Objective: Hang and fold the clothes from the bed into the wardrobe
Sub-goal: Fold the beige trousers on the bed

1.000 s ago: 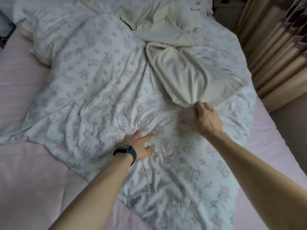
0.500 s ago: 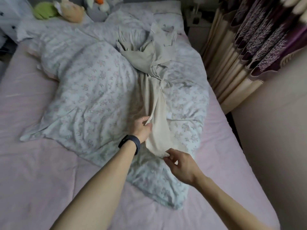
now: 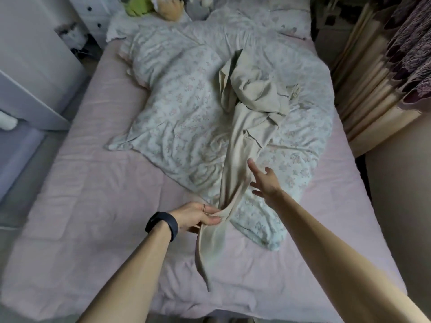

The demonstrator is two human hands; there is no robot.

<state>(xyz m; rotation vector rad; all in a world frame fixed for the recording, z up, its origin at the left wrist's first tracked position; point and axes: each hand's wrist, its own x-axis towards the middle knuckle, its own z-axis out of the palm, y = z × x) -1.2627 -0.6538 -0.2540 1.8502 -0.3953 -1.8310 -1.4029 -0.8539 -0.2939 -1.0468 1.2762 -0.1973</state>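
Observation:
A beige garment (image 3: 242, 127) lies stretched down the middle of the bed, bunched at its far end on the floral duvet (image 3: 177, 108). My left hand (image 3: 198, 216), with a black wristband and a ring, grips the garment's near part, and a loose length hangs below it over the pink sheet (image 3: 93, 206). My right hand (image 3: 263, 180) is spread with straight fingers just right of the cloth, holding nothing.
Stuffed toys (image 3: 154, 8) sit at the head of the bed. A white cabinet (image 3: 30, 66) stands to the left. Beige and purple curtains (image 3: 377, 73) hang along the right side, with a plain wall (image 3: 396, 206) nearer me.
My left hand has pulled the garment toward the foot of the bed. My right hand has let go of the cloth and opened. The view has drawn back from the bed.

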